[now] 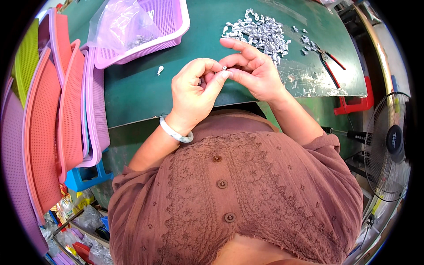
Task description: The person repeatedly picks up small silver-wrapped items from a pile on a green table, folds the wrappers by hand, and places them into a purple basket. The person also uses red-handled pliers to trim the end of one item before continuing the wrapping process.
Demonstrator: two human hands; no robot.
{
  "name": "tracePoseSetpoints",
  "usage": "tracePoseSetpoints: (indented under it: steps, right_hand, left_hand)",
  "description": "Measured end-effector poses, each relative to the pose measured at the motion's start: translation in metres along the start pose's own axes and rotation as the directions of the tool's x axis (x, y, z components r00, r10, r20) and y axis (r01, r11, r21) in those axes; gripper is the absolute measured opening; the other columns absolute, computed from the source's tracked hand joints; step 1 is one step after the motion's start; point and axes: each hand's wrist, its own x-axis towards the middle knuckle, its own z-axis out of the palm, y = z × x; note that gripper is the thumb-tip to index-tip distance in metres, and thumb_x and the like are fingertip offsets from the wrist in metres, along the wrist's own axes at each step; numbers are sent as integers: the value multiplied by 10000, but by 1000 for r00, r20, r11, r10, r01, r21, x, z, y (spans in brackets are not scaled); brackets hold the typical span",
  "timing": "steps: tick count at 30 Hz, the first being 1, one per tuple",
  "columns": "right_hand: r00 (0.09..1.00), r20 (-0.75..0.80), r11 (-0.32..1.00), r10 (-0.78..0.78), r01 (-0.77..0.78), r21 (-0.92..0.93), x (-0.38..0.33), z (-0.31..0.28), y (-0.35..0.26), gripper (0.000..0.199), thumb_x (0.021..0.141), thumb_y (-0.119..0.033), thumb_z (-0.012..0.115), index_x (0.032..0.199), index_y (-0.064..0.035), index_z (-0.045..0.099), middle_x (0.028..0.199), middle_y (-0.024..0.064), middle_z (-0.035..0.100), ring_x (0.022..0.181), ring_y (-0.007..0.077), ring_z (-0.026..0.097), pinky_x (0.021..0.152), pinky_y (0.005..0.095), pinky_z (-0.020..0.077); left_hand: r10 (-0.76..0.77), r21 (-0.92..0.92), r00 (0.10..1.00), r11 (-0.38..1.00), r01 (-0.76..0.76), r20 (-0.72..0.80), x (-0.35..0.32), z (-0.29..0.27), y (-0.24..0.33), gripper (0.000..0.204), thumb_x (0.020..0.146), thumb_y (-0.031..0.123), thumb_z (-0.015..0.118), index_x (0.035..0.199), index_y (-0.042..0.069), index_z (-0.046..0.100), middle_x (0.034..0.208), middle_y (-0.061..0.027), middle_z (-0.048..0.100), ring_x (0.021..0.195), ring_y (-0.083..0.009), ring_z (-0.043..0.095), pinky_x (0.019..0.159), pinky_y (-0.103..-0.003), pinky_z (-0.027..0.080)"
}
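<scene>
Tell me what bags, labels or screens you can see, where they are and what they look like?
Clear plastic bag: crumpled, in the purple basket at the table's far left, small silvery pieces inside.
Round label on the fan: right edge, dark blue with pale marks.
No screens.

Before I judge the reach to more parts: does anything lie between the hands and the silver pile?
Nothing visible does. Bare green table lies between the right hand and the pile of silver pieces; the pliers lie off to the right.

The tiny part (224,68) pinched between both hands is too small to tell. The left hand (194,88) hides something dark in its fingers.
</scene>
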Motion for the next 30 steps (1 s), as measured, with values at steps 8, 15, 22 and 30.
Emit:
tracePoseSetpoints:
  steps: [8, 15, 22, 30]
  right_hand:
    - [998, -23, 992, -53, 50, -116, 0, 3, -3, 526, 779, 54, 557, 1268, -20, 376, 878, 55, 591, 831, 106, 552, 763, 240, 450]
    - [958, 42, 781, -283, 255, -570, 1, 5, -5, 569, 698, 70, 576, 1232, -85, 456, 793, 35, 558, 705, 116, 530, 630, 251, 449]
    - [967, 33, 806, -252, 229, -547, -1, 6, -7, 569, 738, 74, 589, 1265, -16, 396, 850, 48, 549, 776, 117, 538, 745, 251, 448]
    - [960, -65, 869, -271, 215, -445, -1, 7, 2, 521, 746, 50, 588, 1232, -59, 436, 784, 41, 579, 708, 102, 554, 667, 239, 460]
  left_hand:
    - [-28, -17, 1000, 999, 28, 11, -2, -2, -1, 81, 782, -2, 623, 842, -1, 568, 718, 41, 508, 616, -11, 401, 535, -146, 328]
    - [-100, 1, 995, 995, 100, 29, -2, -5, -1, 67, 809, 41, 602, 851, -2, 574, 718, 45, 516, 622, -9, 408, 541, -138, 323]
    - [-413, -429, 908, 810, 400, 68, 0, -4, 2, 90, 848, 134, 565, 822, 48, 573, 642, 32, 494, 499, -24, 390, 434, -162, 289]
    - [-501, -536, 850, 679, 502, 161, -1, -6, -2, 84, 852, 130, 557, 829, 52, 574, 640, 27, 486, 500, -29, 382, 429, -153, 281]
